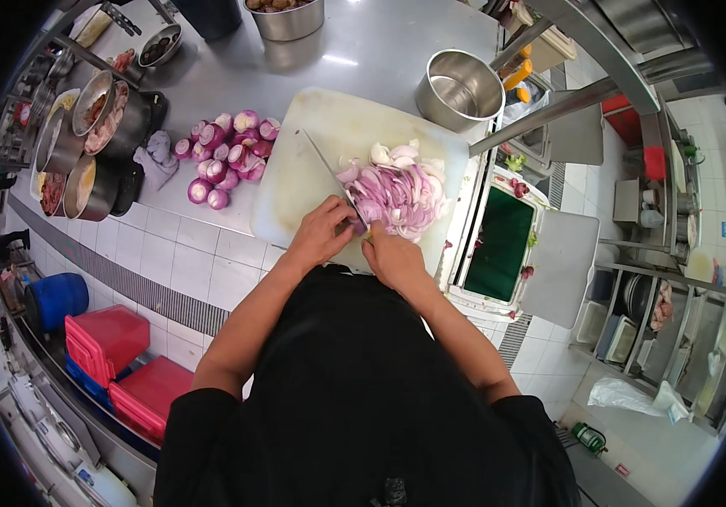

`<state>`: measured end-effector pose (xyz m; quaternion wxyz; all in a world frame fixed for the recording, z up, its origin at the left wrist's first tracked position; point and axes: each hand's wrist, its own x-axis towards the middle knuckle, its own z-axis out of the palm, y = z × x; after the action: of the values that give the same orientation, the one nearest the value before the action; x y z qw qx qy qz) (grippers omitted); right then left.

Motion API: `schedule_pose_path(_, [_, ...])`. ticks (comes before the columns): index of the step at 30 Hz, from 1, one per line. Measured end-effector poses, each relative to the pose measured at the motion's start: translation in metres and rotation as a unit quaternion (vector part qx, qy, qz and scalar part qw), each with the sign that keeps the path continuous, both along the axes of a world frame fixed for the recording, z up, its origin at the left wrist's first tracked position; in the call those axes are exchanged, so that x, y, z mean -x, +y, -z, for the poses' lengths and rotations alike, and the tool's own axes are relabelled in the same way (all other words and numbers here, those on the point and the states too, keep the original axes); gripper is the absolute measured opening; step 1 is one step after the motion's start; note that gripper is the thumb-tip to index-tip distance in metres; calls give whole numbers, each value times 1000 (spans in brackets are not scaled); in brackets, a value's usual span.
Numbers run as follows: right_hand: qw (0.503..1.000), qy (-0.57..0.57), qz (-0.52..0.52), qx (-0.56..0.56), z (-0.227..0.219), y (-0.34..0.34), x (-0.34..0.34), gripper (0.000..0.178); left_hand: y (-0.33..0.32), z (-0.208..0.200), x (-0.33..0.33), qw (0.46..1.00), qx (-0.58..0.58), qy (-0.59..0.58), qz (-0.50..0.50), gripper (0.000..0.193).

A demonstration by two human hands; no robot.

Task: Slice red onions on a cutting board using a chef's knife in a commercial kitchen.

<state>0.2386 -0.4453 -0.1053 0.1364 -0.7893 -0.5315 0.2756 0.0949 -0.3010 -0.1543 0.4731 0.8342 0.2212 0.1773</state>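
Note:
My right hand [394,257] is closed round the handle of a knife [326,163], whose long blade points away and to the left over a white cutting board [288,182]. Close to the blade's left side, my left hand [322,231] has its fingers curled down on a piece of red onion, mostly hidden by the fingers and the knife. A pile of sliced red onion [409,193] lies right of the blade, touching it near the handle. Left of the board sits a heap of peeled red onions [226,157] on the steel table.
An empty steel pot [459,91] stands past the board's far right corner. At the right is a bin with a green inside [498,241] and scraps on its rim. Food-filled metal bowls [92,186] and a crumpled cloth [157,158] are at left. A metal post [549,116] rises at right.

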Motion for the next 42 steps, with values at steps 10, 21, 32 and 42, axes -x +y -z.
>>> schedule_pose_path(10, [1000, 1, -6, 6, -18, 8, 1, 31, -3, 3, 3, 999, -27, -11, -17, 20])
schedule_pose_path(21, [997, 5, -16, 74, -48, 11, 4, 32, -4, 5, 8, 997, -54, -29, -43, 15])
schedule_pose_path(32, [997, -13, -1, 77, -25, 4, 13, 32, -3, 10, 3, 996, -54, -52, -46, 15])
schedule_pose_path(42, [997, -5, 38, 68, -1, 11, 15, 34, -9, 5, 1, 997, -15, -43, -66, 13])
